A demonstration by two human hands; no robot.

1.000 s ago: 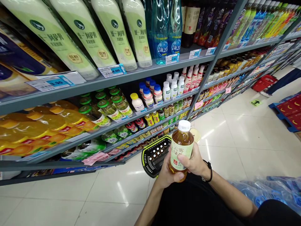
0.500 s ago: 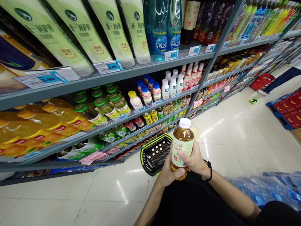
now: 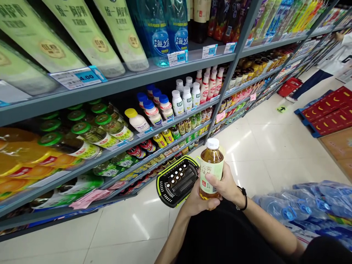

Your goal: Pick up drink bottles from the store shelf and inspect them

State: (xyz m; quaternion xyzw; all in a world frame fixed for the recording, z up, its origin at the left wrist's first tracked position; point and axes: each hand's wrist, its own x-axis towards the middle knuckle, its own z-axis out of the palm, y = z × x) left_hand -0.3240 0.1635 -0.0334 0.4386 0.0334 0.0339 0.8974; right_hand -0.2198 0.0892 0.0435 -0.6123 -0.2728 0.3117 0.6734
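Upright in front of me is a bottle of amber tea (image 3: 211, 168) with a white cap and a pale green label. My left hand (image 3: 196, 201) is closed around its lower part from the left. My right hand (image 3: 224, 186) grips it from the right, its thumb lying across the label. Beyond the bottle, a black shopping basket (image 3: 165, 194) with a yellow-green rim stands on the floor. Several small white-capped bottles (image 3: 180, 171) are in it. The bottle and my left hand hide the basket's right side.
Drink shelves (image 3: 132, 80) run along the left and into the distance. Wrapped packs of water bottles (image 3: 286, 209) lie at the lower right. Red boxes (image 3: 327, 113) sit on a blue pallet farther back. A person (image 3: 316, 79) stands down the aisle near a red basket (image 3: 290, 87).
My view has shifted along the shelves to the right, so shelf goods appear farther left. Both hands keep their hold on the tea bottle. More of the person down the aisle shows.
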